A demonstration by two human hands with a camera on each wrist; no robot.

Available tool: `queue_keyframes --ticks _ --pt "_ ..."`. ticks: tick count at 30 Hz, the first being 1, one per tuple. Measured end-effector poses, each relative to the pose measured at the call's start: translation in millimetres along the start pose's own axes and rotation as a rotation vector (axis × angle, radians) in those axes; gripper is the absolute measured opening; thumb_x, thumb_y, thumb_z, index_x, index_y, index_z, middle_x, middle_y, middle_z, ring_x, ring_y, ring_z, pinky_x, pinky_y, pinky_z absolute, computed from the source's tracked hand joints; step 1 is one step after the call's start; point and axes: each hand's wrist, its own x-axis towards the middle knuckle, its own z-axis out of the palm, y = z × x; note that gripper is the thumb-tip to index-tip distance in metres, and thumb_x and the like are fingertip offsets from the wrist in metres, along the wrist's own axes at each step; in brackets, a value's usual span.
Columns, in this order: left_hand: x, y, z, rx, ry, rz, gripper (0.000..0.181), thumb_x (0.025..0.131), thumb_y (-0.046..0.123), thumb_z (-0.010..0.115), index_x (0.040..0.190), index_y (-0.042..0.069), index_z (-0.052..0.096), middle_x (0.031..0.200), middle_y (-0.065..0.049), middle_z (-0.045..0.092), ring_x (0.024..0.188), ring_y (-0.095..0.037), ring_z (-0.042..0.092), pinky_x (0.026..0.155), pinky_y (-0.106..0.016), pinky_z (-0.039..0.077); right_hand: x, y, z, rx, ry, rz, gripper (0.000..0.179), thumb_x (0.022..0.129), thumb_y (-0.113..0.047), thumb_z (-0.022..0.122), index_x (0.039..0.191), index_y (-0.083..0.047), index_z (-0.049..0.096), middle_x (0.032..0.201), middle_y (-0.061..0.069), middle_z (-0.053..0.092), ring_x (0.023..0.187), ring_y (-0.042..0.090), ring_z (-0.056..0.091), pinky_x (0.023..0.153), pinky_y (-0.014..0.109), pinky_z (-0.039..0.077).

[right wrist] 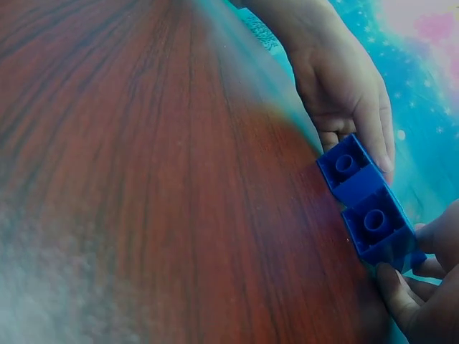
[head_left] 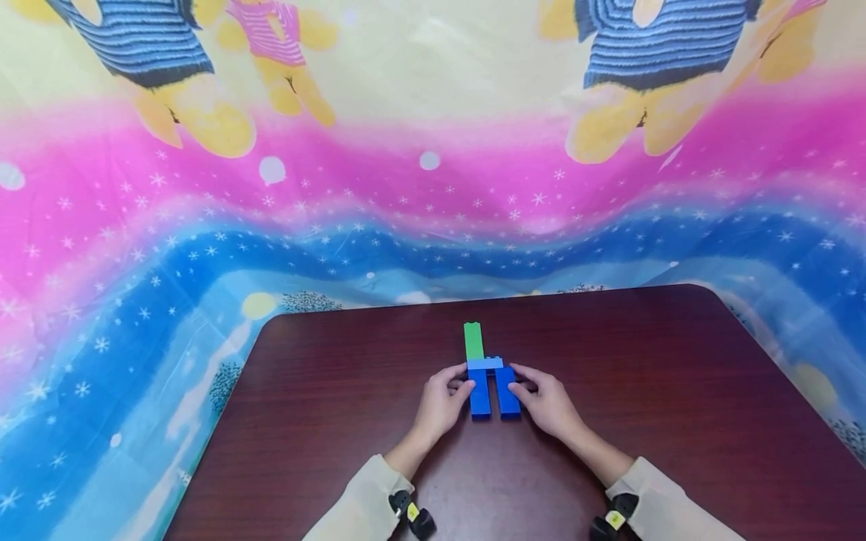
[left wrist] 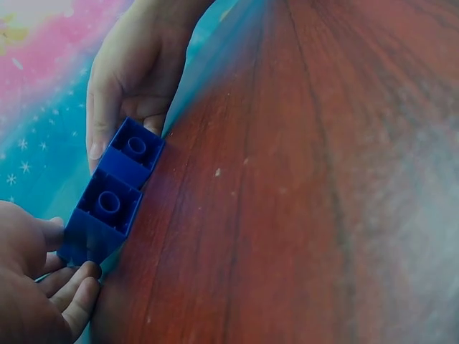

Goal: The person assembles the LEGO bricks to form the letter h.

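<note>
A small figure of toy building blocks lies on the table, between both hands. Its two dark blue blocks, a left one (head_left: 479,394) and a right one (head_left: 507,392), point side by side towards me with a narrow gap. A light blue brick (head_left: 485,363) spans their far ends, and a green block (head_left: 473,340) extends beyond it on the left. My left hand (head_left: 443,402) pinches the left blue block between thumb and fingers; my right hand (head_left: 549,406) does likewise with the right one. Both wrist views show the blue blocks' hollow undersides, each with a round tube; the green block is hidden there.
The dark red-brown wooden table (head_left: 325,376) has rounded far corners. A patterned cloth (head_left: 419,203) with bears and snowflakes hangs behind it and along its sides. Black wrist devices (head_left: 414,515) sit on both light sleeves (head_left: 361,500).
</note>
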Motion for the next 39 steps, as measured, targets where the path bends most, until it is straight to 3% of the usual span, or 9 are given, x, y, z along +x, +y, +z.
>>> queue_keyframes --ticks 15,30,35,39 --pt "8.4 1.3 3.4 0.035 -0.026 -0.014 0.038 0.098 0.013 0.069 0.132 -0.003 0.064 0.114 -0.016 0.071 0.096 -0.022 0.071 0.083 -0.032 0.058 9.3 5 0 0.003 0.025 -0.006 0.04 0.1 -0.011 0.066 0.138 0.0 0.061 0.123 0.021 0.068 0.103 0.033 0.068 0.087 0.047 0.058" --pt "26.2 5.8 14.7 0.036 -0.021 -0.052 0.039 0.099 0.014 0.068 0.134 -0.002 0.063 0.119 -0.015 0.071 0.1 -0.022 0.07 0.087 -0.036 0.057 22.7 15 -9 -0.014 0.039 -0.012 0.042 0.102 -0.012 0.062 0.142 0.001 0.057 0.127 0.024 0.066 0.11 0.037 0.067 0.091 0.052 0.056" --pt "28.2 5.4 13.2 0.025 -0.03 -0.075 0.039 0.1 0.017 0.067 0.135 0.001 0.063 0.119 -0.012 0.071 0.102 -0.021 0.07 0.088 -0.035 0.057 24.1 16 -9 -0.01 0.035 -0.019 0.042 0.103 -0.013 0.062 0.142 0.001 0.057 0.126 0.023 0.066 0.109 0.038 0.067 0.091 0.052 0.056" --pt "29.8 1.7 8.2 0.019 -0.054 -0.054 0.039 0.101 0.02 0.066 0.135 0.0 0.063 0.12 -0.013 0.071 0.104 -0.023 0.07 0.088 -0.035 0.058 24.8 16 -8 0.004 0.042 -0.012 0.041 0.103 -0.014 0.062 0.142 0.0 0.057 0.124 0.021 0.067 0.108 0.036 0.067 0.09 0.05 0.057"
